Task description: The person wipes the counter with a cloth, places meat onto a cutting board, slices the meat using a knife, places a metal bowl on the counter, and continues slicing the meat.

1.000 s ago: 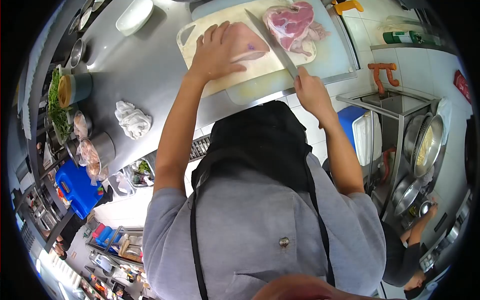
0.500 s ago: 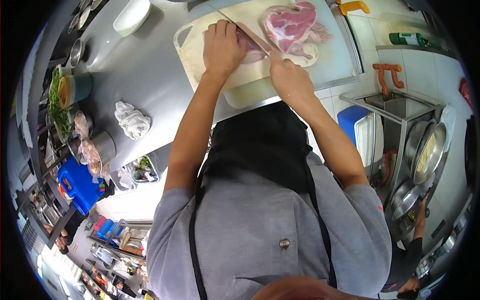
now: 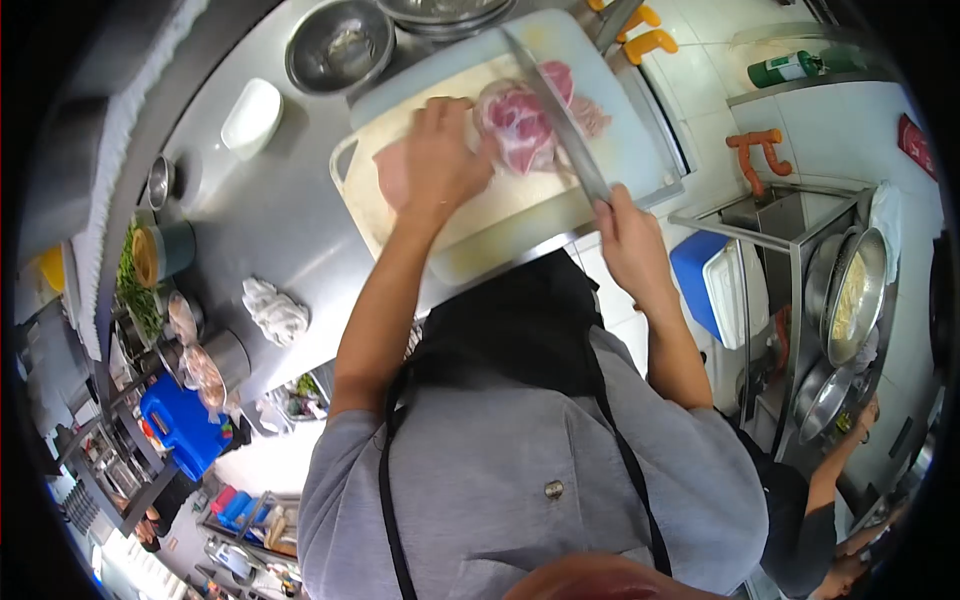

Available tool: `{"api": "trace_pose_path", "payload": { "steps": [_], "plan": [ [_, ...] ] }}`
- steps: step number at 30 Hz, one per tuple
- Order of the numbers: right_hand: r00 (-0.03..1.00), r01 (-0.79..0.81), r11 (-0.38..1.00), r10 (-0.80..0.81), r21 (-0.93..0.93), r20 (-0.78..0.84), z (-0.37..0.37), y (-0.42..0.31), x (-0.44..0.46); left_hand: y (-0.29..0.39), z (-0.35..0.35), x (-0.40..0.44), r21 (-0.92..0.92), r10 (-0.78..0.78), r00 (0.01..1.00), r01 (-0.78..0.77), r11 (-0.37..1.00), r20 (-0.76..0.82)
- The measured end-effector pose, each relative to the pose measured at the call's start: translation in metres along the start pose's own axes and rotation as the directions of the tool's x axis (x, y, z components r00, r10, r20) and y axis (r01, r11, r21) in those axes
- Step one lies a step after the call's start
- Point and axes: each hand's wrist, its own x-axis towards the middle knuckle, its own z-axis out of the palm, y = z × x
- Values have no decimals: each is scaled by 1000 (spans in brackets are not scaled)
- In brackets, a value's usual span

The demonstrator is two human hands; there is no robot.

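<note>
- Head view: I have the right hand closed around the handle of the knife, fingers wrapped together.
- The blade points away from the body and crosses over the red meat; I cannot tell whether it touches.
- I have the left hand between the pale meat and the red meat, fingers bent and close together, thumb apart.
- Blur covers the left fingertips; I cannot tell whether they pinch anything.
- Both meat pieces lie on the cream board, the pale one on the left, the red one on the right.
- The cream board rests on the larger bluish board, on the steel table.
- I see the white dish and the crumpled cloth left of the boards, and the metal bowl beyond them.
</note>
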Motion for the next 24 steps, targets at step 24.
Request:
{"api": "trace_pose_path", "payload": {
  "steps": [24],
  "plan": [
    [998,-31,960,17,277,55,-14,47,-26,-50,-9,61,-149,150,981,-168,975,-123]
  ]
}}
